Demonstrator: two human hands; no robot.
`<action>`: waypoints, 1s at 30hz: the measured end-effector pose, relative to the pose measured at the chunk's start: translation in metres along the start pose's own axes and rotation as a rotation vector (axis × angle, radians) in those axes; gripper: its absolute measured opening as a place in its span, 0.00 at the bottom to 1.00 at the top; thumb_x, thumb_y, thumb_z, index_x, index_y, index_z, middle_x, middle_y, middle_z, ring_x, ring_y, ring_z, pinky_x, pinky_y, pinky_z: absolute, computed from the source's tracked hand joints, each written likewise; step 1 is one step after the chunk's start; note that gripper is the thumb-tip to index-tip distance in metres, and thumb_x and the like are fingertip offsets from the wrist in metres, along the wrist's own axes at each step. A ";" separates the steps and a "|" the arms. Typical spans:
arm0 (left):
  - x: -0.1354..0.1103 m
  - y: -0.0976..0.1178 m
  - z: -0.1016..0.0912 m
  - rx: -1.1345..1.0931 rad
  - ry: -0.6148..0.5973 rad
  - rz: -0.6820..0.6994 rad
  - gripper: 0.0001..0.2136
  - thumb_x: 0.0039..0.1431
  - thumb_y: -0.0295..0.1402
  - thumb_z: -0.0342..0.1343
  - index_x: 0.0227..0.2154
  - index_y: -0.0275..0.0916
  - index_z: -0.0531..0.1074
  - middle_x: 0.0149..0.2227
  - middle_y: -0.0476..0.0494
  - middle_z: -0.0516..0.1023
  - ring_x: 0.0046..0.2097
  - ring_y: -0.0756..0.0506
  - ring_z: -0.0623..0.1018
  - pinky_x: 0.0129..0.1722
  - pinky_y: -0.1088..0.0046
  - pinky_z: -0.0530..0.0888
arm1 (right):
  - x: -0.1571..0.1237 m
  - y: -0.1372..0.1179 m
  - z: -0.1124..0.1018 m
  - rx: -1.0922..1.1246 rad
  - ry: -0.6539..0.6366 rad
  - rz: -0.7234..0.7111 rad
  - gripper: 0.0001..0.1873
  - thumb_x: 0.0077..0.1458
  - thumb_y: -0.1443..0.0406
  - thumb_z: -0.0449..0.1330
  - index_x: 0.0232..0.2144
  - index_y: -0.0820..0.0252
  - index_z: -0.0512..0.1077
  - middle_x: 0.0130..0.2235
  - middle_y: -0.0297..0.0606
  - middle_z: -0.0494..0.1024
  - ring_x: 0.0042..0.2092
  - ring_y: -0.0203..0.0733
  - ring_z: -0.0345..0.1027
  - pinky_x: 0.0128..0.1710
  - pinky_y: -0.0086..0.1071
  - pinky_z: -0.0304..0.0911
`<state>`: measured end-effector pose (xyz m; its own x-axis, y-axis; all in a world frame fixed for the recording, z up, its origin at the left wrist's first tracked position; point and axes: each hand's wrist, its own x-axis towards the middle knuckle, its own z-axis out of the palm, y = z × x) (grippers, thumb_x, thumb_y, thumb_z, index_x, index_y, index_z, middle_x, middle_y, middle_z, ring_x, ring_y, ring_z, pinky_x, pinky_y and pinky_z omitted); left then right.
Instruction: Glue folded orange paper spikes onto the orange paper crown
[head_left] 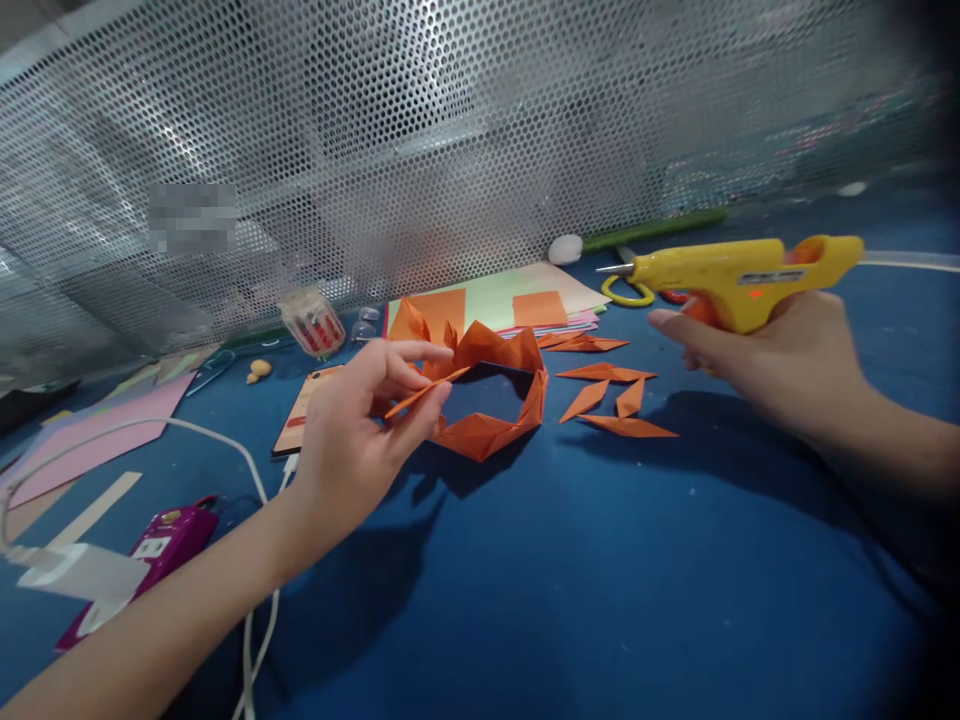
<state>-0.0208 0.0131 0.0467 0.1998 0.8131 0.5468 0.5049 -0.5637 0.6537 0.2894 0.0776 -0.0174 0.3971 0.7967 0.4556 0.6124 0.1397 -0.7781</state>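
Note:
Between the thumb and fingers of my left hand (360,420) is a folded orange paper piece (427,392), held edge-on. Just behind it on the blue table stands a ring of folded orange paper (484,435), partly covered by my fingers. My right hand (787,360) grips a yellow hot glue gun (705,268) in the air, its metal nozzle pointing left. Several loose folded orange paper pieces (626,427) lie on the table between the ring and my right hand.
Behind the ring lies a stack of coloured paper (495,290). Yellow-handled scissors (628,292) rest under the nozzle. At left are a phone (307,400), a clear jar (313,325), a purple power strip (176,540) with a white charger (90,575) and cable. A perforated metal panel (450,130) closes off the back.

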 end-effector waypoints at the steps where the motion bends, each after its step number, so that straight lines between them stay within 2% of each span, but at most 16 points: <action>1: 0.003 0.004 -0.001 -0.027 -0.014 -0.034 0.10 0.61 0.30 0.61 0.27 0.42 0.66 0.40 0.48 0.83 0.25 0.51 0.78 0.24 0.74 0.72 | 0.000 0.000 0.000 -0.005 -0.002 0.006 0.20 0.38 0.48 0.65 0.13 0.55 0.67 0.16 0.35 0.70 0.21 0.40 0.64 0.22 0.36 0.59; 4: 0.015 0.017 -0.005 -0.007 -0.042 -0.048 0.09 0.59 0.29 0.63 0.27 0.42 0.68 0.26 0.52 0.79 0.22 0.51 0.77 0.21 0.76 0.70 | -0.001 -0.001 0.001 -0.015 -0.024 0.028 0.20 0.37 0.48 0.64 0.12 0.55 0.67 0.16 0.36 0.70 0.21 0.41 0.65 0.22 0.37 0.60; 6: 0.024 0.022 -0.008 0.034 -0.090 -0.042 0.09 0.58 0.28 0.63 0.27 0.42 0.69 0.23 0.54 0.77 0.20 0.51 0.75 0.21 0.75 0.69 | -0.002 -0.003 0.000 -0.011 -0.040 0.035 0.19 0.37 0.49 0.64 0.12 0.55 0.67 0.16 0.35 0.70 0.22 0.41 0.65 0.24 0.37 0.61; 9: 0.036 0.022 -0.008 0.113 -0.247 -0.026 0.07 0.59 0.28 0.62 0.28 0.41 0.70 0.26 0.53 0.80 0.19 0.52 0.72 0.22 0.75 0.68 | -0.003 -0.005 -0.001 0.001 -0.038 0.055 0.19 0.37 0.49 0.65 0.12 0.55 0.67 0.16 0.35 0.70 0.22 0.41 0.65 0.25 0.38 0.63; 11: 0.040 0.017 -0.007 0.160 -0.311 -0.014 0.06 0.60 0.28 0.61 0.29 0.41 0.71 0.25 0.53 0.79 0.21 0.51 0.73 0.24 0.75 0.67 | -0.003 -0.005 -0.002 0.012 -0.025 0.079 0.19 0.37 0.50 0.65 0.12 0.55 0.67 0.16 0.35 0.70 0.22 0.41 0.65 0.25 0.38 0.62; 14: 0.040 0.010 -0.002 0.190 -0.319 -0.021 0.06 0.59 0.28 0.61 0.29 0.41 0.71 0.24 0.53 0.78 0.24 0.50 0.74 0.26 0.75 0.66 | -0.003 -0.005 -0.002 0.031 0.000 0.112 0.17 0.38 0.52 0.66 0.14 0.55 0.68 0.16 0.34 0.70 0.21 0.40 0.64 0.24 0.37 0.61; 19: 0.036 0.008 0.005 0.192 -0.370 -0.061 0.07 0.61 0.27 0.60 0.28 0.40 0.70 0.26 0.53 0.79 0.21 0.53 0.70 0.25 0.76 0.65 | -0.002 -0.004 -0.001 0.047 -0.002 0.145 0.16 0.38 0.53 0.66 0.14 0.56 0.68 0.16 0.34 0.70 0.21 0.40 0.65 0.25 0.37 0.62; 23: 0.035 0.007 0.006 0.216 -0.434 -0.065 0.08 0.60 0.23 0.58 0.27 0.39 0.69 0.25 0.56 0.79 0.21 0.54 0.70 0.26 0.77 0.66 | -0.003 -0.004 -0.001 0.039 -0.003 0.160 0.16 0.37 0.53 0.66 0.13 0.56 0.68 0.16 0.33 0.70 0.22 0.40 0.65 0.25 0.36 0.61; 30: 0.034 0.008 0.007 0.223 -0.449 -0.058 0.08 0.60 0.19 0.57 0.29 0.39 0.70 0.27 0.57 0.79 0.23 0.55 0.72 0.29 0.78 0.68 | -0.005 -0.003 -0.001 0.038 -0.023 0.153 0.18 0.38 0.52 0.66 0.13 0.55 0.67 0.16 0.33 0.69 0.22 0.39 0.64 0.26 0.36 0.61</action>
<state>-0.0046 0.0369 0.0668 0.4826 0.8522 0.2022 0.6835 -0.5108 0.5215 0.2863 0.0732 -0.0169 0.4680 0.8234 0.3210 0.5197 0.0374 -0.8536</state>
